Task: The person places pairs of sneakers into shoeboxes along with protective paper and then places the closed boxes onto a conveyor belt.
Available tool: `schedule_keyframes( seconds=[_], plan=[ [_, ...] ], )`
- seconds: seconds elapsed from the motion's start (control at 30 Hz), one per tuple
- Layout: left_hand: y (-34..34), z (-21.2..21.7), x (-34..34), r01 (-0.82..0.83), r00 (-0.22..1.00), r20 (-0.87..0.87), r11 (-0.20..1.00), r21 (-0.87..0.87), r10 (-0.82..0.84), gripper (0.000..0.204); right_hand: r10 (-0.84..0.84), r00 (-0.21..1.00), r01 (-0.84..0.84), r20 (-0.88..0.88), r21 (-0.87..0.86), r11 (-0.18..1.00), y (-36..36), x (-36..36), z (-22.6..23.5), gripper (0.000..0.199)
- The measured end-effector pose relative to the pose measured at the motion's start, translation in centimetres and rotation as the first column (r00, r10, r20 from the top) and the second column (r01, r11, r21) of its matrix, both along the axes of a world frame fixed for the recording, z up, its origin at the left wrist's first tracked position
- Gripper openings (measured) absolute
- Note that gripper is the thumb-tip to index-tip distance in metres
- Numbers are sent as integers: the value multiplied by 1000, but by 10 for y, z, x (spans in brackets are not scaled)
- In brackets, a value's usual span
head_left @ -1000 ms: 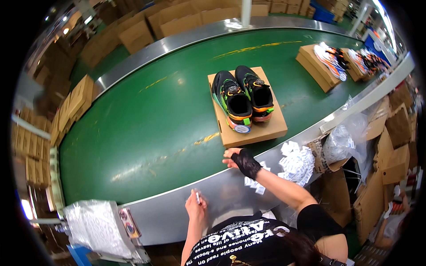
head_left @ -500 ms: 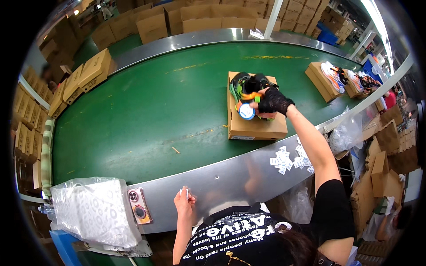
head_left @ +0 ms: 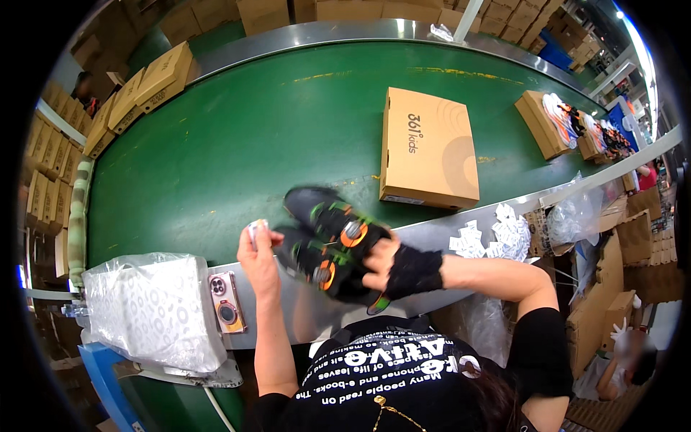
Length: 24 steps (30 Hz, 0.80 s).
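Note:
A pair of black shoes with green and orange trim hangs close to my body, over the steel edge of the belt, slightly blurred. My right hand, in a black fingerless glove, grips the shoes at their right end. Just left of the toes, my left hand is raised, pinching a small white packet between thumb and fingers. Beyond the shoes, a closed brown shoe box lies on the green belt with nothing on its lid.
Small white packets lie heaped on the steel ledge at right. A phone and a plastic-wrapped patterned stack are at left. More boxes stand far left; boxes topped with shoes are far right. Another person sits lower right.
My right hand has lifted the shoes off the box lid and brought them left and toward me. My left hand has risen up and left with its packet.

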<state>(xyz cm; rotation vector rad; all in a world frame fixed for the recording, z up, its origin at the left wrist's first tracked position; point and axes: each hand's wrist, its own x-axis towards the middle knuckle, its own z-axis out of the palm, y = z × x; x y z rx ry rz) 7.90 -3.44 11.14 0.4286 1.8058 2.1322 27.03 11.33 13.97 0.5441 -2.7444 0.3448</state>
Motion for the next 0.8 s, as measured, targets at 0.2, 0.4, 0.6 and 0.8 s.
schedule_keyframes(
  seconds=[0.2,0.4,0.6,0.8],
  plan=[
    [37,-51,26,218,947,-186,948,-230,-263,16,61,985,-59,163,-13,998,-21,8,-63,9],
    [32,-78,40,245,943,-105,874,-419,-315,19,-531,808,567,255,-90,819,90,0,-71,45],
    [52,-66,40,242,932,-135,855,-459,-336,18,-749,630,769,-206,35,638,134,22,-95,63],
    [100,-7,60,27,806,-559,956,-291,-193,13,-731,619,476,-287,-603,640,89,20,-29,58]
  ],
)
